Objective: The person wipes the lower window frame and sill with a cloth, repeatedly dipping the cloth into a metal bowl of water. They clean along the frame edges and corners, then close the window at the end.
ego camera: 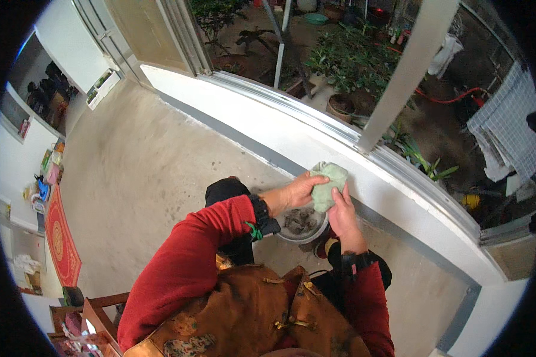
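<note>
A pale green cloth point(328, 187), bunched and folded, is held between my two hands in front of the low white wall. My left hand point(304, 189) grips its left side, thumb lying across the front. On the right side, my right hand point(342, 209) holds the lower edge with its thumb on the cloth and fingers behind. Just below my hands a round basin point(303, 241) rests on the floor between my feet. Dark, crumpled wet cloth point(300, 221) lies inside it, partly hidden by my left wrist.
A low white wall point(268, 116) with a metal window frame point(397, 76) runs close ahead. Potted plants point(348, 62) stand beyond it. Concrete floor point(129, 151) spreads to the left, with a red patterned mat point(62, 241) at far left. Wooden furniture point(100, 321) stands behind me at left.
</note>
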Motion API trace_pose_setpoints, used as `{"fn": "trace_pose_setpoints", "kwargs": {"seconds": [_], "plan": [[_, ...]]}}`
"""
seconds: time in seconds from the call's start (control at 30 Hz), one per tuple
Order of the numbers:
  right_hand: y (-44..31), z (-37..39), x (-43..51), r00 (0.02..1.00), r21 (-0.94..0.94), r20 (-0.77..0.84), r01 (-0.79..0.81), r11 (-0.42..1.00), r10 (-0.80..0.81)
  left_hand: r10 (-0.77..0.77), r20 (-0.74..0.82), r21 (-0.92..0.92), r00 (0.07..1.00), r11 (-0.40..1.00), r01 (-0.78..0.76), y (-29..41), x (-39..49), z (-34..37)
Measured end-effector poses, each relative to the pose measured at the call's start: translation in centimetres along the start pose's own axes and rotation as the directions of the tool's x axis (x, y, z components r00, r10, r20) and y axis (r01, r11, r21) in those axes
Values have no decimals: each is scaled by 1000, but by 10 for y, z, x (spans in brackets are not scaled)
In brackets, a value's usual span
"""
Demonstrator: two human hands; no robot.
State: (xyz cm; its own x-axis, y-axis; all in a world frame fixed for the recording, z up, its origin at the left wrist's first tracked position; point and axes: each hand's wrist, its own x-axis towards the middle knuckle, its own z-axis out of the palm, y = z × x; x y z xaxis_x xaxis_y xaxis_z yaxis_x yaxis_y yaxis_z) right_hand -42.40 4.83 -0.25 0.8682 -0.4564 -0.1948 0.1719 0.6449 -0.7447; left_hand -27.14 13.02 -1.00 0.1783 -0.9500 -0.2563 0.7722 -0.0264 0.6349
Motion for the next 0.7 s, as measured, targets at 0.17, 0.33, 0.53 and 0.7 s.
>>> {"fn": "trace_pose_setpoints", "kwargs": {"seconds": [0.17, 0.33, 0.53, 0.7], "plan": [[18, 11, 21, 999, 7, -9, 45, 999, -45, 72, -63, -92, 995, 993, -77, -5, -7, -2], [35, 30, 33, 1000, -40, -4, 14, 999, -15, 119, -166, 197, 979, 977, -85, 10, -14, -24], [30, 57, 59, 1000, 10, 16, 24, 1000, -24, 227, -171, 408, 959, 902, -141, 72, -33, -50], [22, 69, 74, 991, 1, 133, 5, 1000, -5, 282, -285, 564, 916, 822, -78, 185, -34, -126]]}}
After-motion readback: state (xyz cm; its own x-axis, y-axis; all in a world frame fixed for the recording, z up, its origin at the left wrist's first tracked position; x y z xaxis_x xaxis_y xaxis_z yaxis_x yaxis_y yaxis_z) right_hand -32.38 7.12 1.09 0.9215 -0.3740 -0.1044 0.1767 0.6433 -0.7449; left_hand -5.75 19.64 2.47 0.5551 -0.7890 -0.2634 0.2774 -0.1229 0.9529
